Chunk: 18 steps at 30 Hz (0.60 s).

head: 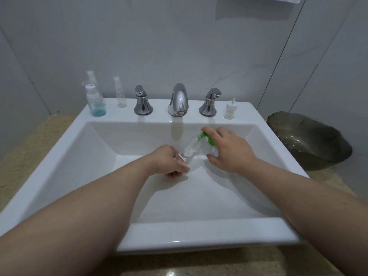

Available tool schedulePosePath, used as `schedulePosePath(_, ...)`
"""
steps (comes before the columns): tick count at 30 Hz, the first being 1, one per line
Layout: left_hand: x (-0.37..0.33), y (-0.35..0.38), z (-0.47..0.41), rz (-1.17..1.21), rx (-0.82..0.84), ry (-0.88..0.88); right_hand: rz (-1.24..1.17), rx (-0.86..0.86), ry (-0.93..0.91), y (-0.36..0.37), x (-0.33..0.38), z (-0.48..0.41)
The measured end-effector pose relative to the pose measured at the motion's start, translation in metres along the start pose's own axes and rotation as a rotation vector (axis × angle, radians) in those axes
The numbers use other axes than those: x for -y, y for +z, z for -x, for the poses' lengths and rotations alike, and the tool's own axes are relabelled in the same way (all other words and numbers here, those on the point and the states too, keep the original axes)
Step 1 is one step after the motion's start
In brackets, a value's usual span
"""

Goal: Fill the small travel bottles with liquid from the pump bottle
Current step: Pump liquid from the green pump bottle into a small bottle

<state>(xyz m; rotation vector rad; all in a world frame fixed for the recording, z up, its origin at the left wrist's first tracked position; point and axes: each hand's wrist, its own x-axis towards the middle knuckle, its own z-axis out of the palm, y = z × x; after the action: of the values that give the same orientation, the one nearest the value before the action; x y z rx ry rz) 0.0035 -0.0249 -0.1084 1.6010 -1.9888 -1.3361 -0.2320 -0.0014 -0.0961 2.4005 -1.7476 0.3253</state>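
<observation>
Over the white sink basin (65, 156) my left hand (169, 162) grips a small clear travel bottle (189, 150), tilted with its open mouth up toward the pump's green nozzle. My right hand (229, 150) holds the clear pump bottle with the green pump head (207, 138), fingers lying over the pump top and thumb on the bottle's side. Most of the pump bottle's body is hidden behind my right hand. On the sink's back ledge at the left stand a travel bottle with blue liquid (96, 102), a taller clear one (92, 78) behind it, and a slim clear spray bottle (120, 93).
A chrome faucet spout (178, 100) stands at the back centre between two chrome handles (142, 101) (210, 103). A white spray cap (230, 108) stands on the ledge at the right. A dark glass bowl (310, 138) sits on the beige counter to the right.
</observation>
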Motion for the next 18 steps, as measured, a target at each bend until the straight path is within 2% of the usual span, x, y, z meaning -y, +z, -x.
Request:
schedulePosePath(6, 0.000, 0.000, 0.001, 0.012, -0.017, 0.007, 0.035, 0.060, 0.038, -0.010, 0.005, -0.002)
schedulePosePath(8, 0.000, 0.000, 0.001, 0.003, -0.015, 0.009, -0.053, 0.091, 0.110, -0.013, 0.007, -0.004)
schedulePosePath(13, 0.000, 0.000, 0.001, 0.001, -0.007, 0.003, -0.474, 0.084, 0.363, -0.022, 0.004, -0.012)
schedulePosePath(18, 0.000, 0.001, 0.001, -0.001, -0.007, 0.003, -0.564, 0.130, 0.419, -0.017, -0.005, -0.016)
